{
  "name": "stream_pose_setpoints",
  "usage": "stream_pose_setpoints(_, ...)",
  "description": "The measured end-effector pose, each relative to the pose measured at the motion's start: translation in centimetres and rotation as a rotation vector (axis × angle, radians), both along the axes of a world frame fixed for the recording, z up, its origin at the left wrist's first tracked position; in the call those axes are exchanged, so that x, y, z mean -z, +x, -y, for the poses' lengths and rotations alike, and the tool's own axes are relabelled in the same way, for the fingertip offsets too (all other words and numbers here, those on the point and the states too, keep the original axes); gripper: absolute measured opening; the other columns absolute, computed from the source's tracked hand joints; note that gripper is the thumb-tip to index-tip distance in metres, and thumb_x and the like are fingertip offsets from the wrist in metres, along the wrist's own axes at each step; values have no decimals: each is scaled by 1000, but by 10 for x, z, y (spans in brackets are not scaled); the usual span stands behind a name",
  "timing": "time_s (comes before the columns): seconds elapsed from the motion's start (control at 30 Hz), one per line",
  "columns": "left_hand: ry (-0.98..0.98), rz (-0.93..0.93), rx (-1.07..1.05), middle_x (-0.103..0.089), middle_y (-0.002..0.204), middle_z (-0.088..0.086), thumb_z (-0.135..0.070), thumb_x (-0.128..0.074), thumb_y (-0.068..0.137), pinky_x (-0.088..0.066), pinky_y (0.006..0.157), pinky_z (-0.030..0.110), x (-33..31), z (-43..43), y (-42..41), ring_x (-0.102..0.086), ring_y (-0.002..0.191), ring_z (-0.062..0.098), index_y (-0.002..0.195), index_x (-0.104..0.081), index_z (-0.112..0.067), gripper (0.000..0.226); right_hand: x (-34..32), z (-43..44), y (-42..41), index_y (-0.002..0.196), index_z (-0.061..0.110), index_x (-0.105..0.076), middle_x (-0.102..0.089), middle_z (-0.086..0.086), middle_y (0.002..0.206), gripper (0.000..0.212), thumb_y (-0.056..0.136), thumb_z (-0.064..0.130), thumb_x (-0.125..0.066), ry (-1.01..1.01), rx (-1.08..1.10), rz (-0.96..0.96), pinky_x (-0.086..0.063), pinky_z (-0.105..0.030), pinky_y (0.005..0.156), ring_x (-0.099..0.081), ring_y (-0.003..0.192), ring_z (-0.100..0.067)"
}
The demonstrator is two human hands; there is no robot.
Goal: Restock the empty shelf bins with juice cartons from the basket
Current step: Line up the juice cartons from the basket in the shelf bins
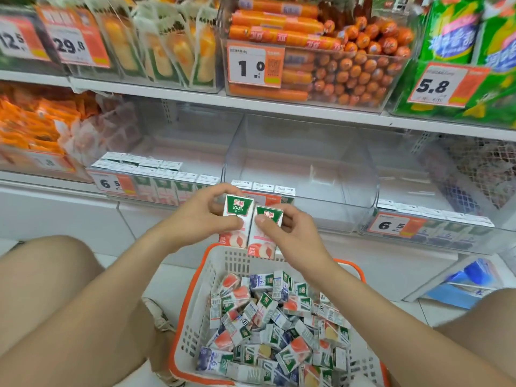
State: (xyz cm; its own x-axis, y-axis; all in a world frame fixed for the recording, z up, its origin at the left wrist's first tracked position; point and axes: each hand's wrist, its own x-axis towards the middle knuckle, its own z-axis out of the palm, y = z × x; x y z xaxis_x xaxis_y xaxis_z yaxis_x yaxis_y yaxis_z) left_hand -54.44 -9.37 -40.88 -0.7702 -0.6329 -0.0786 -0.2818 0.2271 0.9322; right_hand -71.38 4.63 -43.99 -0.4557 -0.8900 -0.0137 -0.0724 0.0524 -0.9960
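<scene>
My left hand [205, 216] grips a peach juice carton [233, 238] held upright, and my right hand [290, 233] grips a second peach juice carton [262, 248] pressed against the first. Both hang above the far rim of the white basket [223, 263], which has an orange rim and holds several loose cartons [273, 325]. Just behind the hands stands a clear middle shelf bin [301, 169] with three cartons [264, 188] at its front. The left bin [156, 177] holds several cartons. The right bin [430, 219] holds a front row of cartons.
Price tags marked 6.5 hang on the left bin [111, 184] and right bin [391, 225]. The upper shelf carries sausages [335, 68], packaged cakes [167, 48] and green packs [458, 51]. My bare knees flank the basket on the tiled floor. A blue packet [469, 283] lies at lower right.
</scene>
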Motion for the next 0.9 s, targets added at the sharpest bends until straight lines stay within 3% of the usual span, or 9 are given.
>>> stream_pose_setpoints(0.17,-255,-18,32,-77,96,1,-5,-87,83,-60,76,39,-46,41,25,-74,81,19,101,-69,-14,28,-23,36,20,118,23,-67,-78,2,101,29,92,29,-79,-98,-3,-227,-63,-53,79,-76,89,-23)
stream_pose_setpoints(0.27,-424,-67,-67,-76,91,2,-7,-89,80,-58,74,34,-59,73,32,-73,82,26,97,-68,-17,29,-31,58,27,109,28,-66,-76,6,97,23,91,29,-79,-157,59,-321,-60,-48,81,-73,88,-14)
stream_pose_setpoints(0.4,-597,-116,-209,-77,95,-6,-13,-85,81,-62,83,41,-54,113,31,-75,86,15,103,-72,-24,28,-44,87,33,114,28,-58,-71,14,98,24,95,24,-73,-242,80,-491,-57,-45,77,-68,89,-9)
stream_pose_setpoints(0.5,-772,-73,-220,-73,100,-12,-15,-82,82,-58,89,39,-37,134,22,-69,93,9,109,-71,-26,31,-48,108,32,118,24,-55,-68,15,104,26,97,23,-70,-305,78,-618,-55,-39,84,-66,96,-9)
stream_pose_setpoints(0.63,-902,192,-197,-65,113,-7,-13,-76,89,-53,92,50,-17,164,11,-63,106,24,118,-67,-31,35,-48,136,30,120,18,-56,-60,5,113,31,94,12,-72,-315,96,-867,-39,-12,87,-54,99,-6)
stream_pose_setpoints(0.7,-931,373,-153,-67,119,-2,-10,-72,92,-54,91,50,-13,174,6,-63,112,31,125,-66,-31,40,-44,149,28,121,15,-56,-56,1,116,32,93,10,-72,-286,84,-956,-39,-16,85,-51,98,-9)
stream_pose_setpoints(0.8,-976,572,-42,-73,119,-2,-14,-67,96,-52,90,43,-7,182,3,-64,114,31,132,-66,-35,42,-37,171,24,120,13,-55,-51,-4,117,27,97,17,-70,-207,42,-1142,-46,-36,75,-54,91,-24)
stream_pose_setpoints(0.9,-869,649,6,-72,127,-6,-26,-57,106,-46,97,42,-3,188,7,-61,120,29,135,-66,-36,32,-29,194,19,116,15,-58,-56,-4,109,27,97,28,-71,-103,60,-1532,-43,-39,74,-55,89,-29)
